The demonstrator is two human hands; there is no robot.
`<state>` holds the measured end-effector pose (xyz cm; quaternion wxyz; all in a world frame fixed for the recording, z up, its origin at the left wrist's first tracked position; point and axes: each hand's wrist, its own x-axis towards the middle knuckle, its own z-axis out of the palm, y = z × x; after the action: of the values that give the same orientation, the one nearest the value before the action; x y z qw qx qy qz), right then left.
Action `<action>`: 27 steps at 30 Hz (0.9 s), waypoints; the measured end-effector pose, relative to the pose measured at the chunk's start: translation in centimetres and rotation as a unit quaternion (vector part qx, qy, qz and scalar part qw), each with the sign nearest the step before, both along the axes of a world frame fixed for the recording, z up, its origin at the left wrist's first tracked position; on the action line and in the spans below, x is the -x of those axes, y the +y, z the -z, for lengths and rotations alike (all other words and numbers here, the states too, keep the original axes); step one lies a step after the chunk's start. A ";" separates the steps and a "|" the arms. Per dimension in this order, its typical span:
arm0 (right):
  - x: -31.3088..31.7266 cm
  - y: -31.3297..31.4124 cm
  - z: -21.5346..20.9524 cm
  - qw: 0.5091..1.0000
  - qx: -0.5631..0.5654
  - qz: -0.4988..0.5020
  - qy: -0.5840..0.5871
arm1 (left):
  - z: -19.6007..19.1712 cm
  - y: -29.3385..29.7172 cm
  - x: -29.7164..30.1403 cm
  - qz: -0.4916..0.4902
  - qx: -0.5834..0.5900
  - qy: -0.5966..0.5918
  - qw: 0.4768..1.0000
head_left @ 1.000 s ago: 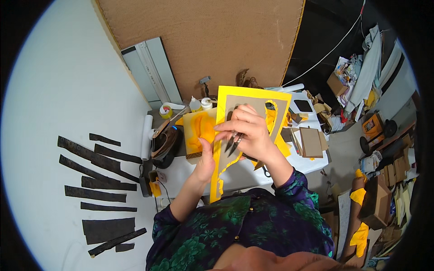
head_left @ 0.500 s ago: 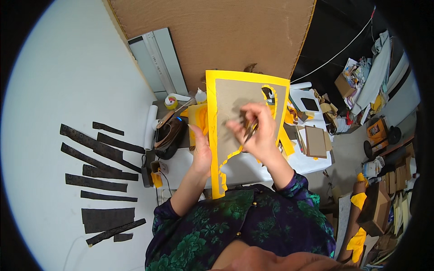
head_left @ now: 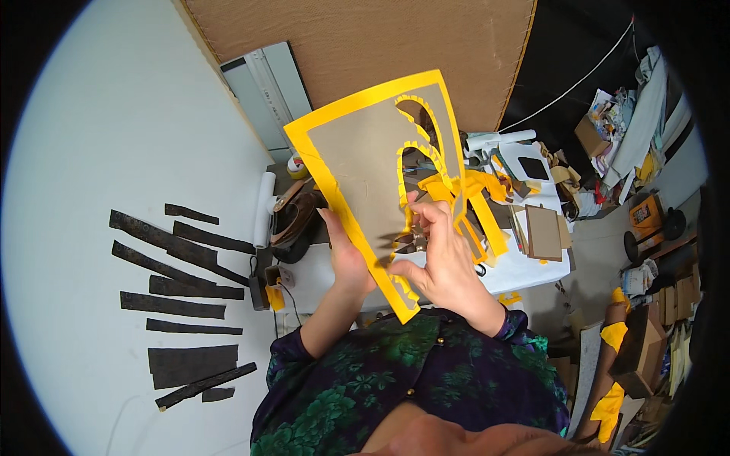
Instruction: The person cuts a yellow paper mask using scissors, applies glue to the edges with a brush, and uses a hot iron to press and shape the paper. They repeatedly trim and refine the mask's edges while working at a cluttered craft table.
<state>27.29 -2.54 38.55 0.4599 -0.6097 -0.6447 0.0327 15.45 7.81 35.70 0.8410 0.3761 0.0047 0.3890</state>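
I hold up a grey-brown card sheet (head_left: 365,152) edged with yellow tape, tilted, with a curved shape cut out of its right half. My left hand (head_left: 346,254) grips the sheet's lower left edge from behind. My right hand (head_left: 445,258) is closed around dark scissors (head_left: 407,242) at the sheet's lower part, near the bottom of the curved cut. Loose yellow-taped strips (head_left: 479,205) hang off the sheet's right side.
Below the hands stands a white table (head_left: 525,266) cluttered with cardboard pieces (head_left: 544,232), a tape roll (head_left: 296,166) and a brown object (head_left: 293,216). Several black strips (head_left: 175,289) lie on the white surface at left. A big brown board (head_left: 365,38) leans behind; boxes crowd the right.
The sheet has been lifted higher and tilted to the left, closer to the camera. Both hands rose with it, and the right hand with the scissors now sits lower on the sheet.
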 end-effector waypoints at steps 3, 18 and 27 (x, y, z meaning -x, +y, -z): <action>-0.3 -0.6 0.7 1.000 0.012 -0.002 0.013 | 0.1 -0.4 -0.5 -0.049 -0.009 0.015 0.999; 0.8 -0.4 2.2 0.981 -0.111 -0.044 0.152 | 1.2 -1.0 -2.5 -0.062 -0.037 -0.067 0.995; 1.0 -0.5 3.1 0.980 -0.129 -0.014 0.154 | 1.9 -1.4 -3.3 -0.042 -0.037 -0.055 0.997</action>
<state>26.27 -3.01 35.43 0.6278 -0.5240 -0.5735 0.0490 18.79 6.42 33.85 0.8084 0.3845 -0.0397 0.4439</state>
